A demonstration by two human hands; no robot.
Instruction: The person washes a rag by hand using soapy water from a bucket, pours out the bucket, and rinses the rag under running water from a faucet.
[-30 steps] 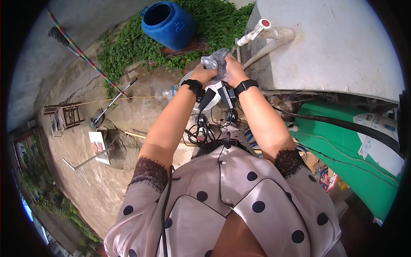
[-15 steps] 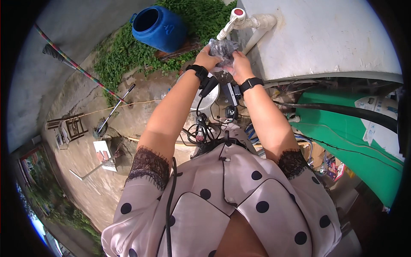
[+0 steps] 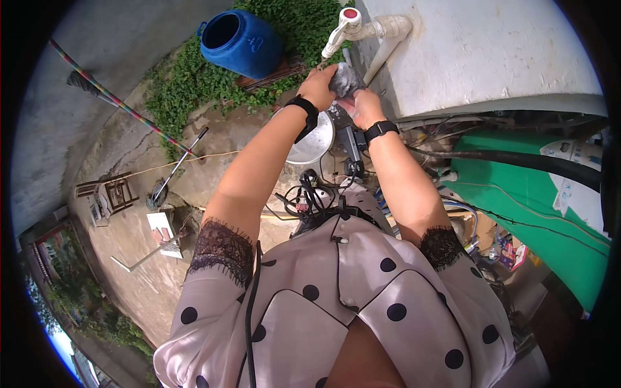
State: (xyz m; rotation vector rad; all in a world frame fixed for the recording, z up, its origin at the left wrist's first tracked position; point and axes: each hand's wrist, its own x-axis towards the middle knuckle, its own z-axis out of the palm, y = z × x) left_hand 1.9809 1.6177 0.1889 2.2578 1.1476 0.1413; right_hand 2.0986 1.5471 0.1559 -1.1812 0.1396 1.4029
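Could slip out of wet fingers and drop onto the round silvery metal basin (image 3: 312, 143) below, if the squeeze loosens while rubbing; a judgement only. Could also splash on the black cables and small devices (image 3: 309, 194) lying just beside the basin, if water runs hard from the white plastic tap with red cap (image 3: 341, 27) directly above. Whether water flows now, cannot tell.

Held up under that tap, between both hands: a small crumpled grey lump, looking like soft wet cloth (image 3: 344, 80), wrinkled, partly hidden. Left hand (image 3: 318, 84) curled over it from the left side, fingers closed around. Right hand (image 3: 362, 107) pressed against it from below and right, fingers bent. Black bands on both wrists. Behind, a pale concrete tank wall (image 3: 479, 58); further left, a blue plastic barrel (image 3: 240, 44) among green weeds
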